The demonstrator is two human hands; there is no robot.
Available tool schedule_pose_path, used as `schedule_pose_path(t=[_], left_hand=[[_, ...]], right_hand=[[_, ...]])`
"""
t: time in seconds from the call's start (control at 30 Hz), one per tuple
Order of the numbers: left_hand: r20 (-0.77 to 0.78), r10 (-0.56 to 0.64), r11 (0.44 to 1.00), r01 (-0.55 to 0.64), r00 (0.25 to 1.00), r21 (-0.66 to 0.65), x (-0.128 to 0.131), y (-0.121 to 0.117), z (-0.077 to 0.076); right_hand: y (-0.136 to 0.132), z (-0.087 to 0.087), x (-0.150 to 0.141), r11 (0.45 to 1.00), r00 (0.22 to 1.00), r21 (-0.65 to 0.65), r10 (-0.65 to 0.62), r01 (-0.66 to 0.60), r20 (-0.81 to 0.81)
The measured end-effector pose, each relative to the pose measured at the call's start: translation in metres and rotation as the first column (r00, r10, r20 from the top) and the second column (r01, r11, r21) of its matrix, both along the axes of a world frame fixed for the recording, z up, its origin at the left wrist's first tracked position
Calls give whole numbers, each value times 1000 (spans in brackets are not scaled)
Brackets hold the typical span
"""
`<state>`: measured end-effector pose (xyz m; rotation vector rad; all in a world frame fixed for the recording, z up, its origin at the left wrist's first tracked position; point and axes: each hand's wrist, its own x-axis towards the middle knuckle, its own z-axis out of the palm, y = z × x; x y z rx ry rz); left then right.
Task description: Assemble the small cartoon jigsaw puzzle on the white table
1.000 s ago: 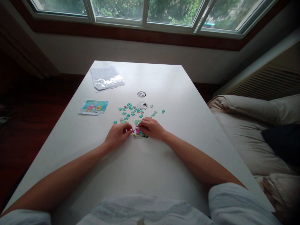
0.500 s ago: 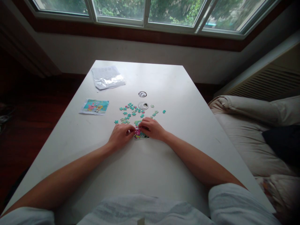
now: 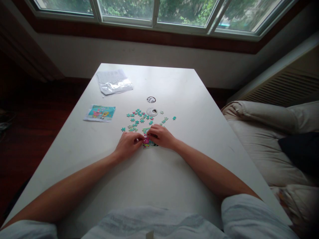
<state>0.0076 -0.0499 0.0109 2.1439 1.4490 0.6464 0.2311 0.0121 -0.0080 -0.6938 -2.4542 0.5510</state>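
At left hand (image 3: 129, 143), partial jigsaw (image 3: 146, 141)

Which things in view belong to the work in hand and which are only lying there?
In the job:
partly joined multicoloured jigsaw
loose, mostly turquoise jigsaw pieces
rectangular turquoise cartoon picture, probably

Lying about:
white papers with clear plastic
dark fabric cushion

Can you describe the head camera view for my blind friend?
A person's left hand and right hand are at a partly joined jigsaw puzzle on a white table, the left at its left edge, the right partly covering it. Loose, mostly green pieces lie scattered beyond, with a colourful printed picture to the left and a window behind.
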Motion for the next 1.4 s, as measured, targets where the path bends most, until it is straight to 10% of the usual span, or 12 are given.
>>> schedule_pose_path(t=[0.53, 0.8, 1.4], left_hand=[[-217, -151, 968, 188, 964, 166, -1, -3, -4], [-498, -330, 821, 505, 802, 267, -7, -13, 12], [-416, -315, 874, 432, 853, 225, 4, -38, 13]], right_hand=[[-1, 0, 0, 1000, 999, -2, -20, 20, 36], [-1, -1, 0, 999, 999, -15, -32, 33, 17], [-2, 3, 4, 995, 996, -69, -77, 74, -41]])
